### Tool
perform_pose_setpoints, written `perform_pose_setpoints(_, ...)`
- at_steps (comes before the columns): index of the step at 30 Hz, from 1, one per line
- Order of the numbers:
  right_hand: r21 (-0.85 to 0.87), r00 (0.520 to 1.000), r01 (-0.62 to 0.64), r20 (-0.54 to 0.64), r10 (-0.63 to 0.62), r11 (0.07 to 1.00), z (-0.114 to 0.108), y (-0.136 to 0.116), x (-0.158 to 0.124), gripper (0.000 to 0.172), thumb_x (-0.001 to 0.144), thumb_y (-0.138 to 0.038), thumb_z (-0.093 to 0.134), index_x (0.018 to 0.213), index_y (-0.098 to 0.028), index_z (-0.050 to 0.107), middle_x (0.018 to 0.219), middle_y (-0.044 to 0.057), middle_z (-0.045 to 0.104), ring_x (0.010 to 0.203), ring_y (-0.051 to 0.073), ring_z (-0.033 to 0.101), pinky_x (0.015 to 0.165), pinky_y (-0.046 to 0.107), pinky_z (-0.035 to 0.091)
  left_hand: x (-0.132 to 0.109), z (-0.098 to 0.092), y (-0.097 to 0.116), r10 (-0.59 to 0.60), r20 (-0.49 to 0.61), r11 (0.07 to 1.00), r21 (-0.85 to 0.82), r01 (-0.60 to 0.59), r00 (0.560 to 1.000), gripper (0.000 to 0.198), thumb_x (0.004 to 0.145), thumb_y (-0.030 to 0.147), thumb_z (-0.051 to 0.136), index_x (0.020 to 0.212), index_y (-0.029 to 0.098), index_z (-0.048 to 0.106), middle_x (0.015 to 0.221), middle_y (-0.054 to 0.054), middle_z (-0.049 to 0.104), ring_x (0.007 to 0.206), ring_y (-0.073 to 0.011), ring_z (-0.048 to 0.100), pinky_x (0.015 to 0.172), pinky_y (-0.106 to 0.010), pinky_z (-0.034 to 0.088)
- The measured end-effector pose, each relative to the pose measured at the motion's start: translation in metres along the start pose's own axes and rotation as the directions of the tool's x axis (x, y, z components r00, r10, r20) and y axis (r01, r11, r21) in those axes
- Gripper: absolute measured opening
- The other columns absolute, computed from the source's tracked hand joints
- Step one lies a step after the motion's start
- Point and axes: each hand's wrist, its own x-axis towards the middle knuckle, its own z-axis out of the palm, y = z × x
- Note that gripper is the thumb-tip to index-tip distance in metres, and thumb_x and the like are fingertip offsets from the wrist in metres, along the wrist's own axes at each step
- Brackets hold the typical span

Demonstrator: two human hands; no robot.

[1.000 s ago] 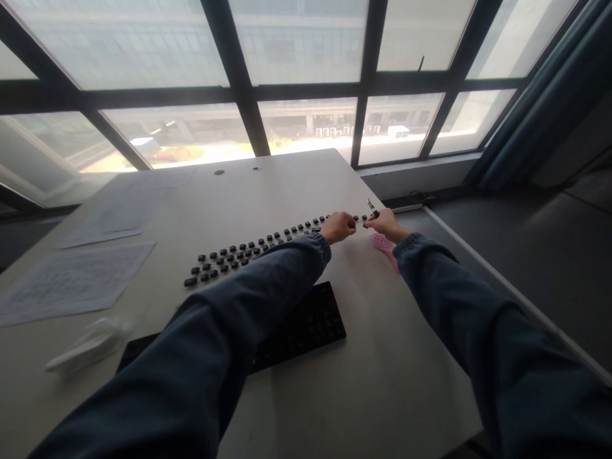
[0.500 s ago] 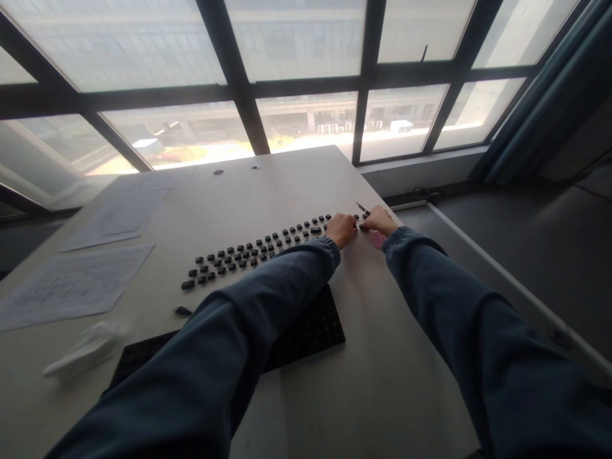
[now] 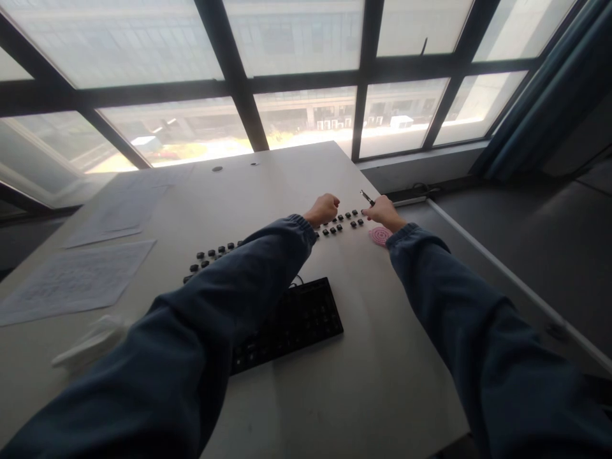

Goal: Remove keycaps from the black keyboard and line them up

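Loose black keycaps lie in rows across the white table, many hidden under my left sleeve. Over the far rows is my left hand, its fingers curled in; whether anything is inside them I cannot make out. At the right end of the rows, my right hand grips a slim dark tool with a metal tip that points away and to the left. A pink round coaster lies just below that hand, partly covered by the cuff. Nearer me rests a black keyboard, its left part hidden by my arm.
Printed paper sheets and a white crumpled packet lie on the left. The white table's right edge runs beside my right arm. Windows stand beyond the far edge, and a dark curtain hangs at right.
My left hand has moved left and away from my right hand, uncovering keycaps there. My right hand has risen slightly with the tool, and more of the pink coaster shows.
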Motion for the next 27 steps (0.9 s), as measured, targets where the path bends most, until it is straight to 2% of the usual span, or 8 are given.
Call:
perform_pose_setpoints(3,0.085,0.999,-0.012,-0.031,0.015,0.996,-0.004,0.000,-0.008,0.019,0.072,-0.024,0.075,0.076,-0.007,0.071,0.066,0.013,0.071,0.074,0.024,0.070,0.069,0.028,0.054,0.000,-0.008,-0.007,-0.025,0.019,0.996,-0.086,0.026,1.000,0.030,0.081,0.005,0.061,0.108,0.013,0.073,0.105,-0.011,0.074,0.093,-0.0179,0.069,0.087,-0.028,0.053)
perform_pose_setpoints(7,0.216,0.998,0.004,-0.067,0.010,0.976,-0.006,0.001,-0.031,0.020,0.076,-0.028,0.070,0.077,-0.008,0.071,0.068,0.012,0.073,0.064,0.019,0.067,0.061,0.025,0.051,-0.001,-0.007,-0.012,0.010,0.072,0.979,-0.203,0.005,0.997,0.024,0.084,0.010,0.065,0.107,0.011,0.072,0.103,-0.011,0.074,0.076,-0.0133,0.069,0.075,-0.025,0.055)
perform_pose_setpoints(11,0.335,0.996,0.038,-0.090,-0.009,0.941,-0.005,0.004,-0.064,0.022,0.080,-0.031,0.066,0.073,-0.011,0.071,0.073,0.012,0.075,0.065,0.018,0.068,0.062,0.025,0.051,0.001,-0.004,-0.017,0.100,0.088,0.961,-0.268,-0.073,0.991,0.024,0.085,0.018,0.068,0.108,0.012,0.074,0.097,-0.010,0.076,0.078,-0.0133,0.069,0.076,-0.024,0.055)
perform_pose_setpoints(17,0.438,0.989,0.127,-0.123,-0.080,0.890,0.004,0.015,-0.114,0.028,0.085,-0.036,0.059,0.073,-0.014,0.070,0.076,0.010,0.075,0.072,0.019,0.069,0.071,0.029,0.053,0.003,0.001,-0.022,0.239,0.085,0.946,-0.243,-0.213,0.967,0.021,0.076,0.017,0.074,0.096,0.013,0.079,0.087,-0.006,0.078,0.079,-0.0163,0.070,0.079,-0.026,0.054)
perform_pose_setpoints(19,0.440,0.976,0.202,-0.161,-0.144,0.875,0.005,0.021,-0.127,0.026,0.085,-0.035,0.060,0.068,-0.016,0.068,0.083,0.009,0.075,0.084,0.020,0.070,0.081,0.030,0.052,0.003,0.005,-0.020,0.287,0.094,0.939,-0.224,-0.261,0.953,0.021,0.076,0.016,0.073,0.095,0.013,0.079,0.084,-0.006,0.078,0.077,-0.0161,0.070,0.076,-0.025,0.054)
perform_pose_setpoints(21,0.431,0.952,0.293,-0.213,-0.219,0.854,0.004,0.025,-0.136,0.027,0.086,-0.033,0.059,0.065,-0.018,0.067,0.084,0.008,0.075,0.086,0.020,0.069,0.084,0.031,0.051,0.003,0.008,-0.018,0.329,0.100,0.931,-0.202,-0.305,0.939,0.019,0.074,0.015,0.073,0.093,0.012,0.079,0.082,-0.006,0.077,0.076,-0.0157,0.069,0.075,-0.024,0.054)
perform_pose_setpoints(23,0.428,0.942,0.320,-0.239,-0.235,0.845,0.003,0.028,-0.143,0.027,0.087,-0.033,0.059,0.065,-0.018,0.067,0.079,0.007,0.074,0.080,0.020,0.069,0.081,0.032,0.052,0.002,0.012,-0.016,0.369,0.107,0.921,-0.178,-0.347,0.923,0.017,0.072,0.013,0.074,0.089,0.013,0.079,0.083,-0.006,0.076,0.075,-0.0151,0.069,0.076,-0.024,0.053)
perform_pose_setpoints(27,0.434,0.962,0.257,-0.204,-0.184,0.863,0.005,0.031,-0.149,0.026,0.086,-0.035,0.060,0.068,-0.019,0.069,0.075,0.007,0.074,0.072,0.020,0.068,0.073,0.031,0.053,0.005,0.016,-0.017,0.416,0.140,0.906,-0.148,-0.397,0.899,0.019,0.072,0.010,0.072,0.089,0.014,0.080,0.080,-0.005,0.076,0.072,-0.0141,0.068,0.078,-0.025,0.052)
